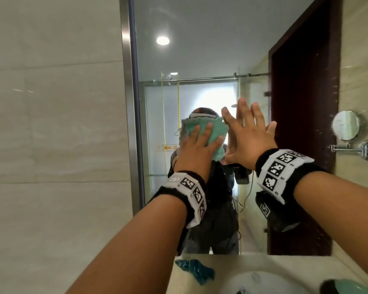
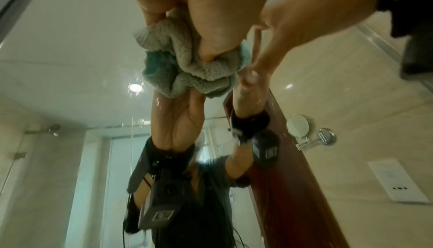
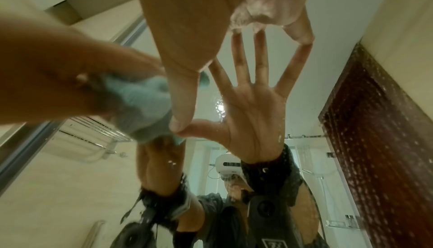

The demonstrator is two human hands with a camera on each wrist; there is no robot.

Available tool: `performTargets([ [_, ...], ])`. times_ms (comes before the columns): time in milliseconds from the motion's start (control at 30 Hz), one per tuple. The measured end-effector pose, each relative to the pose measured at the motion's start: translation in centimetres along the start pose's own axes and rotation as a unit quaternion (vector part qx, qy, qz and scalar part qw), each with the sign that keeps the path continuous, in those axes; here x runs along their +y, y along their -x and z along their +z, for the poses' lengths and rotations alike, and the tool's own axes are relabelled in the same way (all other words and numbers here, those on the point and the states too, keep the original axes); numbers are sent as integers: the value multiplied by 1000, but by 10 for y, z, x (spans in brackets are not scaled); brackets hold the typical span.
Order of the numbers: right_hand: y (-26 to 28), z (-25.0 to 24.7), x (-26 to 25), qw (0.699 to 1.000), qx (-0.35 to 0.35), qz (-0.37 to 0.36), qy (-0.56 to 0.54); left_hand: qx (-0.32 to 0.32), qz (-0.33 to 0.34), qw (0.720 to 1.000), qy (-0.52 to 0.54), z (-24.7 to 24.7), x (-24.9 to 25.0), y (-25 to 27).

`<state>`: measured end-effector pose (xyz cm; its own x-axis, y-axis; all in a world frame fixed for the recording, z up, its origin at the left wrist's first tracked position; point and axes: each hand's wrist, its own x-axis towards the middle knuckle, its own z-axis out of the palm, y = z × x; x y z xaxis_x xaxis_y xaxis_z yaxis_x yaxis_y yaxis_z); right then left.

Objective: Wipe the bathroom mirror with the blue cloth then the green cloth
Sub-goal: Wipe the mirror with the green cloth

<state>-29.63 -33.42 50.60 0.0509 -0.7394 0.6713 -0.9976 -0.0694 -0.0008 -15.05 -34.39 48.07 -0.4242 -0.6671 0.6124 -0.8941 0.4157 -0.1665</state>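
Green cloth (image 1: 66, 132) pressed to the mirror (image 1: 200, 49) by the left hand (image 1: 192, 148), fingers curled round it

Right hand (image 1: 250, 136) flat on glass, fingers spread; it may smear fresh prints; bunched cloth could skip patches.

A bathroom is shown, possibly in a hotel. A large steel-framed mirror (image 1: 200, 60) is fixed to pale tiled walls (image 1: 51, 102). Right of it, 1 round swing-arm shaving mirror (image 1: 346, 125) is mounted; below it lies a white basin (image 1: 253, 283). A glass shower screen is reflected.

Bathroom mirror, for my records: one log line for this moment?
left hand presses green fluffy cloth on mirror | right hand flat on glass | blue cloth on counter
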Motion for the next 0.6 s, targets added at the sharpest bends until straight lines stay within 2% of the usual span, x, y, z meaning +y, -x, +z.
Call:
performTargets([
  [133,14,6,7,1000,20,-12,13,-48,15,998,-25,25,3,28],
  [267,45,25,19,999,4,29,27,-84,33,995,-51,45,7,45],
  [367,49,30,26,998,-29,49,19,-57,12,998,-19,37,11,34],
  [500,46,31,26,998,-34,51,9,-5,-29,999,45,13,29,4],
  [600,47,34,28,998,-28,48,12,-21,13,1000,2,26,35,9],
])
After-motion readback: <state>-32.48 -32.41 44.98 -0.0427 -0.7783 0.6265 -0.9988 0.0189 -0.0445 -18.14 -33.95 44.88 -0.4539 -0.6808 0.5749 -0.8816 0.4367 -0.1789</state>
